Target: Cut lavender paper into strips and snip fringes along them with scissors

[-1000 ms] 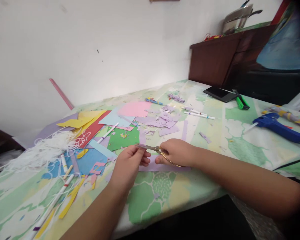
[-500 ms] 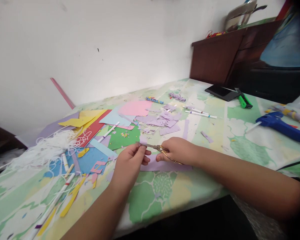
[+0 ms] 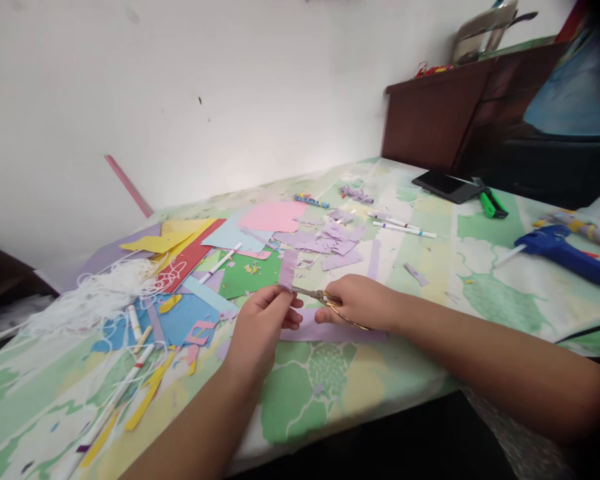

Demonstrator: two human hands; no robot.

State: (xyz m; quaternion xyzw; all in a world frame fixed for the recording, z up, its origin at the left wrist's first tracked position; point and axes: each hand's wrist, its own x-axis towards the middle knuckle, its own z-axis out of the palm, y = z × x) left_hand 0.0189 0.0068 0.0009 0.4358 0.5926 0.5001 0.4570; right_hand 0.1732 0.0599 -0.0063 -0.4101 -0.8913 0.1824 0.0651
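Observation:
My left hand (image 3: 266,320) pinches the lower end of a small purple paper strip (image 3: 287,268), which stands up above my fingertips. In my right hand (image 3: 355,301) is a pair of scissors (image 3: 325,297), gold at the handles, with my fingers closed round the loops. Their blades point left and meet the strip right at my left fingertips. Beneath both hands lies a longer purple paper piece (image 3: 337,330), partly covered by them. Cut purple scraps (image 3: 337,240) lie just beyond, beside a green sheet (image 3: 237,283).
To the left are tangled white string (image 3: 97,300), coloured sheets and white sticks. A blue glue gun (image 3: 563,250) rests at the right. Farther back are a black phone (image 3: 445,185), a green cutter (image 3: 493,203) and a rolled blue paper piece (image 3: 311,200).
The purple strip now rises higher and shows more plainly above my left fingertips. Both hands stay in nearly the same place; the whole view has shifted slightly.

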